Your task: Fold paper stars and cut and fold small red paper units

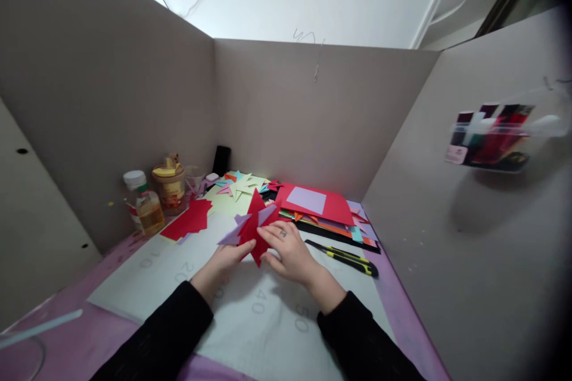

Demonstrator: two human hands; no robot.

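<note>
Right in the middle of the frame, a folded paper star, red and lilac, all sharp points! Held just over the numbered white sheet. One tall red tip aimed upward, another downward between the hands, lilac spikes jutting out to the left, plus a lilac fold across the red near the top. Over to the left hand: thumb closed down on the lower red part, fingers tucked behind and mostly hidden, holding on. And the right hand: fingers close together, gently bent, laid against the star's right side, thumb set apart below; touching, yes, but impossible to tell whether gripping. Right of centre, a red sheet under a lilac square; lower down, a black-and-yellow cutter. Left of centre, loose red paper.
</note>
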